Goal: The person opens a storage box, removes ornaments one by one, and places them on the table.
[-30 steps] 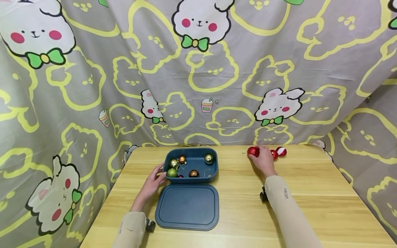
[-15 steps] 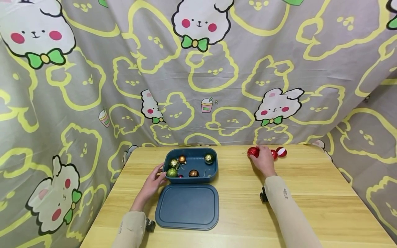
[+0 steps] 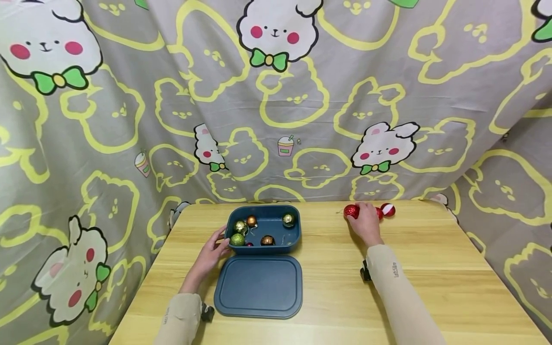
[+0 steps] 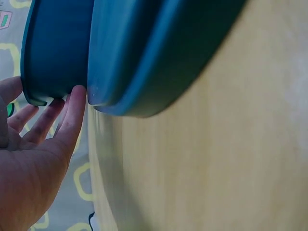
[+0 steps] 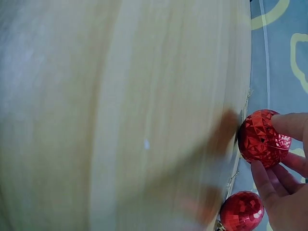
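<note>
Patterned curtain (image 3: 319, 120) backs the table (image 3: 340, 292). Little has changed: right of centre, the right hand (image 3: 365, 224) still grips a red ball (image 3: 351, 211), so it remains outside the box (image 3: 265, 249) at lower centre, touched by the left hand (image 3: 212, 252), fingers extended.

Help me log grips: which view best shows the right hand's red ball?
The right wrist view: the red ball looks large and faceted, held by the right hand. Head shows it small, partly covered; left wrist, not at all.

box (image 3: 263, 249): slate blue | lid (image 3: 258, 286): slate blue | diamond-patterned bauble (image 5: 260, 137): red | end bauble (image 3: 388, 210): red, white | curtain (image 3: 319, 112): grey, yellow outlines
</note>
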A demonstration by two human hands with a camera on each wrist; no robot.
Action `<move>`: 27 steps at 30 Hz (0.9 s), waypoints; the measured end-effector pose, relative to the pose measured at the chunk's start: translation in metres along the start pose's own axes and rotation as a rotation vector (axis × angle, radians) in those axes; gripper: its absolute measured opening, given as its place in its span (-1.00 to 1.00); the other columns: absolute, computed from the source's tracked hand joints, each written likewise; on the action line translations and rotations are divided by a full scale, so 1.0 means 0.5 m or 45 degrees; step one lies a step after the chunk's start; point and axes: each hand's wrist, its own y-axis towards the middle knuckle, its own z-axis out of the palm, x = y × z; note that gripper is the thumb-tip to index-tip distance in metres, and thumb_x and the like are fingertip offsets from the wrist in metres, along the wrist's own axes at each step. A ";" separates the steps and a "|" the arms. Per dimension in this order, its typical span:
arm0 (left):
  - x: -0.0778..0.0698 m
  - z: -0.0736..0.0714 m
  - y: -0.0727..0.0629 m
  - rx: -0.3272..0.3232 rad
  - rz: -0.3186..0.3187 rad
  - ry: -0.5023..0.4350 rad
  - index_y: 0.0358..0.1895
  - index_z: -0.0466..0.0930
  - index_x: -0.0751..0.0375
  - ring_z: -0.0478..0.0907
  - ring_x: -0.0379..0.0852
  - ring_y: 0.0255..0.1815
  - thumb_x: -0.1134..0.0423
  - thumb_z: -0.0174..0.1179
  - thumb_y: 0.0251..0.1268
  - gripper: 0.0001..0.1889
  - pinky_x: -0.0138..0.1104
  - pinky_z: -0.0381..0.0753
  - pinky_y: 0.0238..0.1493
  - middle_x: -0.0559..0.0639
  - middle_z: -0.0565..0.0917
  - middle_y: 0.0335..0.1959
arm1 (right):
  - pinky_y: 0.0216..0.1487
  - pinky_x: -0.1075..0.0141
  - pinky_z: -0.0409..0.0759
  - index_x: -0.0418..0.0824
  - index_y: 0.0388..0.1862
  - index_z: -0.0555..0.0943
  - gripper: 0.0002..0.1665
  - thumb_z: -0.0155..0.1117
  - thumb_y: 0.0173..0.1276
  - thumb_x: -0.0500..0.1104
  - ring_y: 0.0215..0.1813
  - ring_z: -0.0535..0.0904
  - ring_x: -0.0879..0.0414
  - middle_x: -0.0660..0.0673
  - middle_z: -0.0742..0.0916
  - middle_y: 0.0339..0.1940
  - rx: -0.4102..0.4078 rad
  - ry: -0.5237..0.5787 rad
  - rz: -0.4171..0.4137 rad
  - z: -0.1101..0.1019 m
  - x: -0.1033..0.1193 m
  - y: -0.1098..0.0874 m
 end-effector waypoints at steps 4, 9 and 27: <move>-0.001 0.000 0.001 -0.002 -0.003 0.009 0.65 0.11 0.13 0.48 0.32 0.36 0.13 0.00 0.69 -0.40 0.05 0.61 0.32 0.43 0.31 0.46 | 0.42 -0.31 0.35 -0.51 0.37 0.42 -0.33 0.33 0.40 -0.18 0.35 0.35 -0.48 -0.59 0.47 0.27 -0.013 -0.019 -0.015 -0.002 0.001 0.000; 0.000 0.001 0.002 -0.014 0.004 0.029 0.64 0.13 0.13 0.51 0.28 0.32 0.14 0.00 0.69 -0.41 0.02 0.64 0.29 0.42 0.34 0.44 | 0.45 -0.31 0.33 -0.50 0.37 0.42 -0.30 0.33 0.39 -0.14 0.38 0.33 -0.48 -0.58 0.46 0.31 -0.028 -0.027 -0.009 -0.006 0.007 -0.001; 0.001 -0.001 0.002 -0.008 -0.010 -0.012 0.65 0.12 0.08 0.48 0.30 0.35 0.11 0.02 0.68 -0.39 0.03 0.62 0.32 0.40 0.33 0.45 | 0.14 -0.19 0.56 -0.40 0.32 0.55 -0.40 0.41 0.37 -0.17 0.19 0.51 -0.33 -0.46 0.56 0.19 -0.142 0.233 -0.121 -0.004 0.124 -0.003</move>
